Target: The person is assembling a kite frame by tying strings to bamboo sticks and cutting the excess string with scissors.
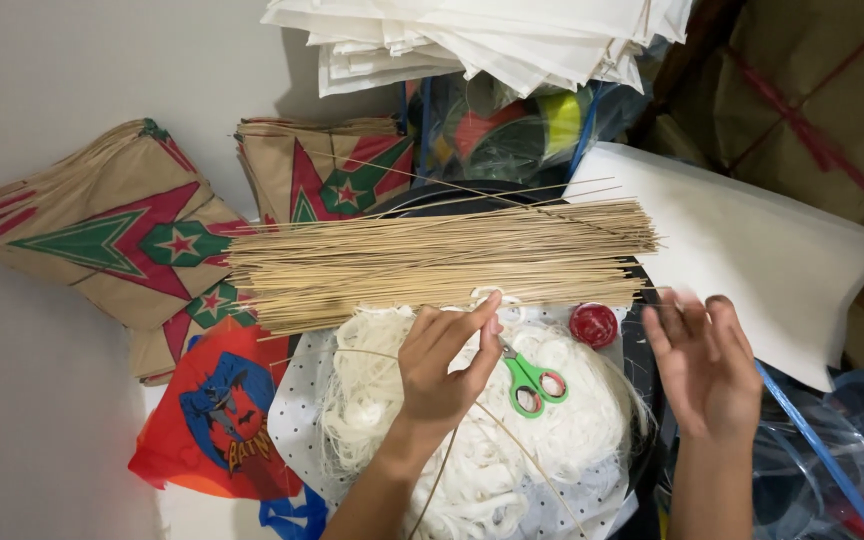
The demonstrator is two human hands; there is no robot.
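The left hand (444,365) pinches a thin bent stick (452,440), fingers together on it, above a heap of white string (572,420). The stick curves down from the fingertips toward the lower edge. The right hand (704,365) hovers with fingers spread apart, holding nothing, just right of a red spool (593,324). Green scissors (532,382) lie on the string between the hands. A bundle of sticks (432,262) lies across just beyond the hands. Brown paper kites (122,235) are stacked at left.
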